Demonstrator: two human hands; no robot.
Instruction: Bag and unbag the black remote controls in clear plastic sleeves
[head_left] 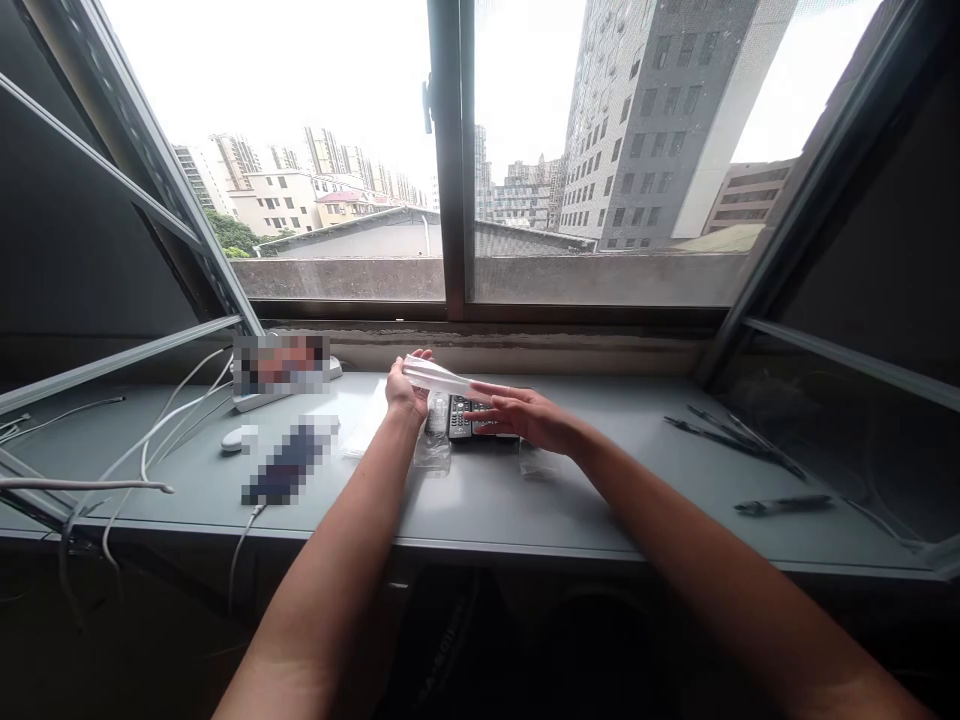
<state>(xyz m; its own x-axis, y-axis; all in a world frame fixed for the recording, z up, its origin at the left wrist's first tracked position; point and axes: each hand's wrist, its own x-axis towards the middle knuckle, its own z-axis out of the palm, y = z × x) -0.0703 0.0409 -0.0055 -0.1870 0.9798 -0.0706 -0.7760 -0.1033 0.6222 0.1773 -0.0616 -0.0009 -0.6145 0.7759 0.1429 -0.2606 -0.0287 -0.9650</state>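
Note:
A thin, whitish translucent plastic bag [439, 378] stretches between my two hands above the grey table. My left hand [409, 388] is closed on its left end. My right hand [529, 415] reaches to its other end, with the fingers stretched out and spread; the bag's edge meets the fingertips. Black remotes with light buttons [459, 418] lie below, partly covered by my right hand. Clear plastic wrapping [433, 455] rests beside them on the left, and another clear piece [536, 462] lies under my right wrist.
The grey table [510, 510] runs below a window. On the left are white cables [142, 450], a white power strip [334, 370], a small white object [232, 440] and a blurred dark item [289, 465]. Black pens [784, 505] and dark thin items [720, 437] lie right. Metal frames stand at both sides.

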